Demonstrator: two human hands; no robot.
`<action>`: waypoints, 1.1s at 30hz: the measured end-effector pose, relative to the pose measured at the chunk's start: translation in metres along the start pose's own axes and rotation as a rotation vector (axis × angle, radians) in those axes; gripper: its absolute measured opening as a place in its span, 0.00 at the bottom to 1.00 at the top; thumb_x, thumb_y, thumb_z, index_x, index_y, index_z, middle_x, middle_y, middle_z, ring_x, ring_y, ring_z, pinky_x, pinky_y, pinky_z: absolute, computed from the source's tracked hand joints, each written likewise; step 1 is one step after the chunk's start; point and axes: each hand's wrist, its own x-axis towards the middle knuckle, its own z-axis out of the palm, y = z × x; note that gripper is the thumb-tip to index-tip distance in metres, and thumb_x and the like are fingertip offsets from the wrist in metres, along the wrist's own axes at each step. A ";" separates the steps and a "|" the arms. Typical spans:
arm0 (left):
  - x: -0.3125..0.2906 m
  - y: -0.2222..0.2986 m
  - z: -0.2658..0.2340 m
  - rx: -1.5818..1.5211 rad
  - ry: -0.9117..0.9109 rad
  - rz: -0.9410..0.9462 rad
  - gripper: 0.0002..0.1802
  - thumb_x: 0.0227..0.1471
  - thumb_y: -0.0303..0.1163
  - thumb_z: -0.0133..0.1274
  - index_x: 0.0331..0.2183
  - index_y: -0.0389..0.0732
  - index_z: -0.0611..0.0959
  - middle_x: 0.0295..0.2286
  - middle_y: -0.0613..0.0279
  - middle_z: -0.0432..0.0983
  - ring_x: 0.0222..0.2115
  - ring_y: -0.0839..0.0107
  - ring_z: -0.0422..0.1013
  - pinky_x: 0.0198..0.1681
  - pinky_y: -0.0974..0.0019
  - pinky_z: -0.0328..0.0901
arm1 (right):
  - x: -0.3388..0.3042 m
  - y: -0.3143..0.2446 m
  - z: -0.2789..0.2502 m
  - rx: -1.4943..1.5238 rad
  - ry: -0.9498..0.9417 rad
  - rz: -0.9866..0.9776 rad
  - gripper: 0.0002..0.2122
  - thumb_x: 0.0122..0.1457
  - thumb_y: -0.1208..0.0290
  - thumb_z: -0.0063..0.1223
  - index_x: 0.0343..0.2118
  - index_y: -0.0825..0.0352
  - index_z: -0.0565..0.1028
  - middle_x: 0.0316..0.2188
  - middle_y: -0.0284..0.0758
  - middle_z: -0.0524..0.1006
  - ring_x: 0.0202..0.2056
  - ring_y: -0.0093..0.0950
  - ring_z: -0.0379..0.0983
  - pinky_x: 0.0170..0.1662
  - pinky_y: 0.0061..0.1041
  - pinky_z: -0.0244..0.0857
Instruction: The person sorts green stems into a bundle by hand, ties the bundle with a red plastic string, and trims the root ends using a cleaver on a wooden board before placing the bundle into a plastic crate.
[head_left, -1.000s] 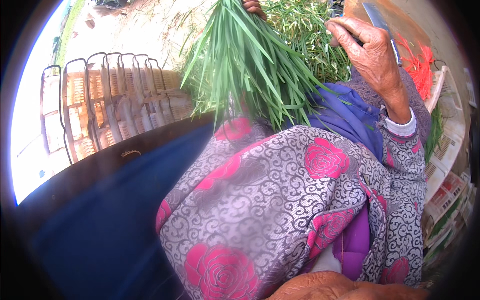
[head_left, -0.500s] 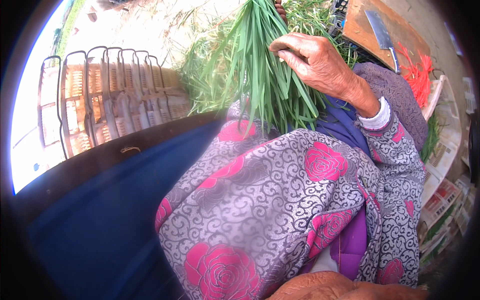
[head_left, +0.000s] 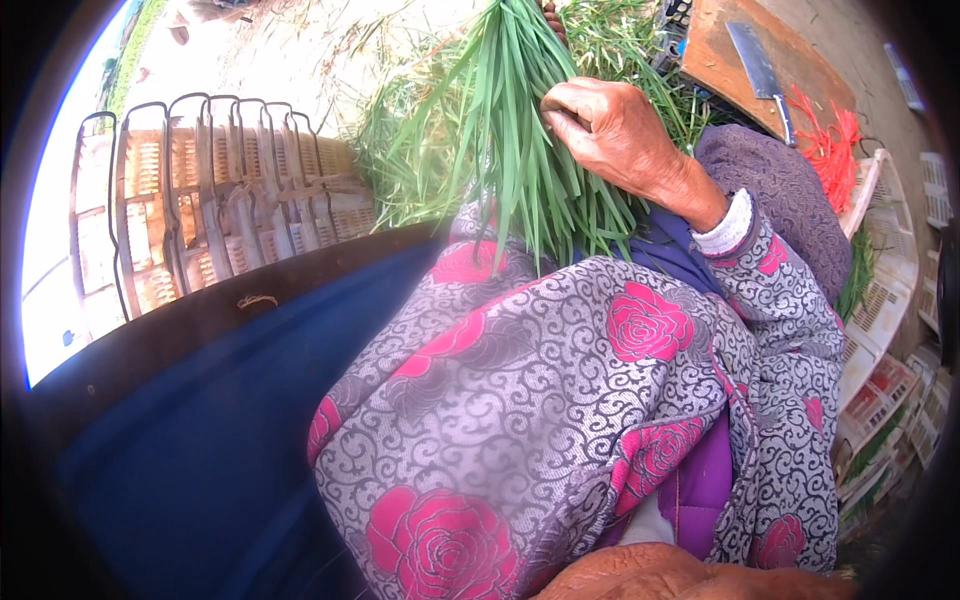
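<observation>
A thick bunch of long, flat green blades, looking like garlic chives [head_left: 520,140], hangs fanned out over my lap, its upper end cut off by the picture's top edge. Just the fingertips of my left hand [head_left: 553,22] show beside that upper end, curled round the bunch; the rest of that hand is hidden. At the bunch's right side is my right hand [head_left: 625,135], thumb and index finger pinched together against the outer blades. Which blades lie between those fingertips is hard to make out.
Loose grass-like leaves [head_left: 410,160] lie heaped behind the bunch. A plastic basket with metal loops [head_left: 250,190] stands left, past a dark-rimmed blue tub [head_left: 200,420]. At upper right, a cleaver [head_left: 757,65] rests on a wooden board [head_left: 705,45], near red ties [head_left: 830,150] and white crates [head_left: 890,260].
My right hand has dipped slightly, and its thumb and index finger have closed together at the blades. The left fingertips stay at the bunch's upper end.
</observation>
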 end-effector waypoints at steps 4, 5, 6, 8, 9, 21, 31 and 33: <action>0.000 0.002 -0.002 0.007 -0.010 0.002 0.33 0.60 0.51 0.47 0.57 0.37 0.70 0.49 0.49 0.73 0.47 0.55 0.73 0.51 0.51 0.69 | -0.013 -0.015 -0.014 0.690 -0.610 0.242 0.06 0.57 0.75 0.53 0.32 0.72 0.78 0.24 0.41 0.78 0.28 0.29 0.75 0.35 0.29 0.68; 0.002 0.003 -0.003 0.013 -0.014 0.001 0.33 0.60 0.51 0.47 0.57 0.37 0.71 0.49 0.49 0.74 0.47 0.55 0.73 0.51 0.51 0.69 | -0.024 -0.028 -0.019 0.824 -0.858 0.191 0.06 0.59 0.75 0.53 0.33 0.73 0.78 0.23 0.37 0.77 0.27 0.21 0.73 0.34 0.25 0.67; 0.007 0.004 -0.005 0.018 -0.020 -0.001 0.33 0.60 0.51 0.47 0.57 0.37 0.71 0.49 0.49 0.74 0.47 0.55 0.73 0.51 0.51 0.69 | -0.036 -0.038 -0.026 0.738 -0.886 0.161 0.06 0.59 0.77 0.52 0.33 0.73 0.78 0.24 0.37 0.78 0.28 0.23 0.74 0.35 0.26 0.68; 0.025 0.008 0.011 0.037 -0.075 -0.012 0.33 0.60 0.51 0.47 0.57 0.37 0.71 0.49 0.49 0.74 0.47 0.55 0.73 0.51 0.51 0.69 | -0.057 -0.032 -0.046 0.685 -0.749 0.117 0.06 0.55 0.81 0.49 0.33 0.73 0.77 0.25 0.38 0.79 0.28 0.29 0.76 0.37 0.30 0.70; 0.041 0.013 0.023 0.059 -0.121 -0.016 0.33 0.60 0.51 0.47 0.57 0.37 0.71 0.49 0.49 0.74 0.47 0.55 0.73 0.51 0.51 0.69 | -0.073 -0.013 -0.057 0.620 -0.503 0.078 0.08 0.51 0.84 0.45 0.32 0.73 0.77 0.26 0.39 0.79 0.30 0.30 0.77 0.38 0.30 0.71; 0.139 0.055 0.396 0.573 -1.047 0.211 0.32 0.57 0.43 0.59 0.56 0.36 0.72 0.45 0.54 0.75 0.42 0.64 0.74 0.47 0.61 0.70 | -0.182 0.050 -0.165 0.415 0.867 0.463 0.35 0.62 0.48 0.58 0.58 0.76 0.64 0.42 0.55 0.78 0.47 0.36 0.77 0.47 0.33 0.73; -0.101 -0.030 0.556 0.846 -1.903 0.216 0.38 0.57 0.40 0.62 0.59 0.28 0.67 0.52 0.47 0.71 0.53 0.62 0.68 0.58 0.64 0.61 | -0.231 0.007 -0.185 0.454 1.586 0.358 0.26 0.60 0.61 0.62 0.57 0.69 0.69 0.49 0.34 0.77 0.51 0.28 0.72 0.57 0.30 0.66; -0.099 -0.053 0.558 0.796 -2.030 0.249 0.41 0.56 0.39 0.63 0.60 0.27 0.63 0.52 0.48 0.72 0.53 0.62 0.69 0.58 0.64 0.62 | -0.243 0.021 -0.186 0.630 1.807 0.274 0.23 0.61 0.62 0.61 0.55 0.68 0.72 0.49 0.32 0.77 0.50 0.24 0.73 0.54 0.28 0.68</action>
